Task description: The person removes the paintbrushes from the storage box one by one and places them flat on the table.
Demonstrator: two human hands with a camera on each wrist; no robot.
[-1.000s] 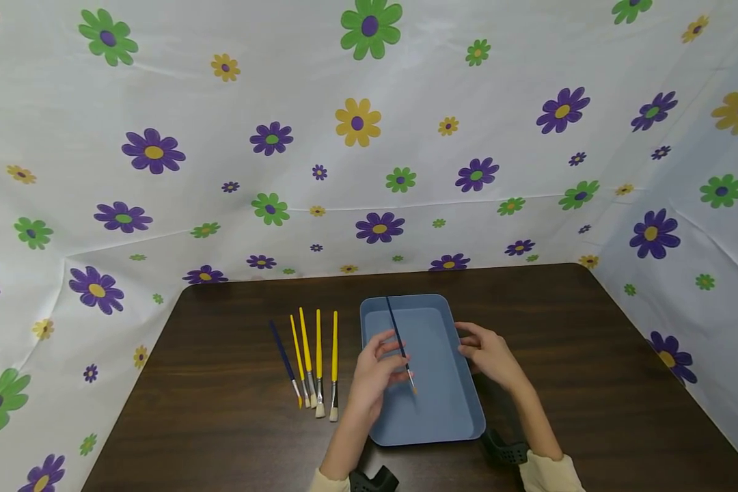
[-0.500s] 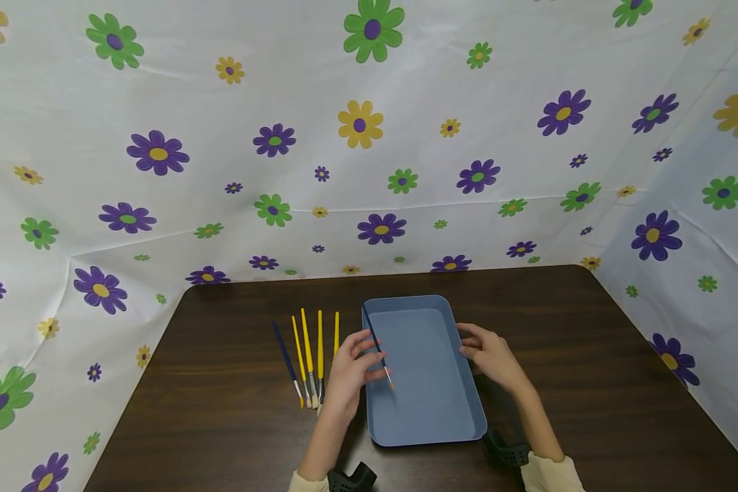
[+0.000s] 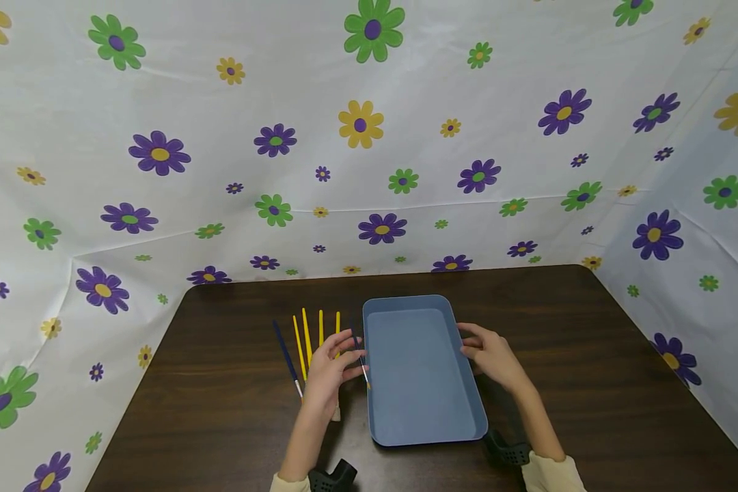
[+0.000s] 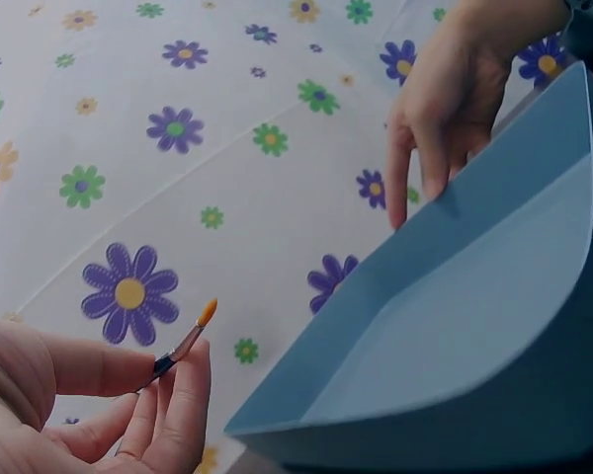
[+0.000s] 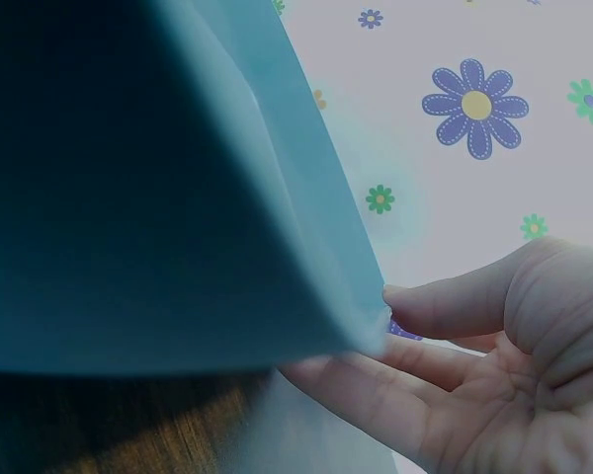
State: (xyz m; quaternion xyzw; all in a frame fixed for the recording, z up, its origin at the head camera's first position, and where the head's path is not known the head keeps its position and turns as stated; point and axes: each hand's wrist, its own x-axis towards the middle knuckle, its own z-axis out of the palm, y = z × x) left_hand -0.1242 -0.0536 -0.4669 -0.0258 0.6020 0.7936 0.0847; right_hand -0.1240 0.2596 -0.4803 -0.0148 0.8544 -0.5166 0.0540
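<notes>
My left hand [image 3: 324, 377] pinches a thin paintbrush [image 4: 185, 346] between thumb and fingers, just outside the tray's left wall. It has a dark handle, a silver ferrule and an orange tip, which points up in the left wrist view. My right hand [image 3: 497, 361] holds the right side of the blue-grey tray [image 3: 421, 383], thumb by the rim and fingers lower down in the right wrist view. The tray is bare inside. Left of it lie a dark blue paintbrush [image 3: 286, 352] and several yellow-handled paintbrushes [image 3: 305, 333], partly hidden behind my left hand.
The dark wooden table [image 3: 190, 410] spreads out on both sides of the tray. A white sheet with flower prints [image 3: 307, 89] hangs behind and at the sides of the table. Both wrists wear black camera mounts [image 3: 332, 476].
My left hand has moved left with the thin paintbrush, from over the tray to beside its left wall, and now covers part of the brush row. My right hand stays at the tray.
</notes>
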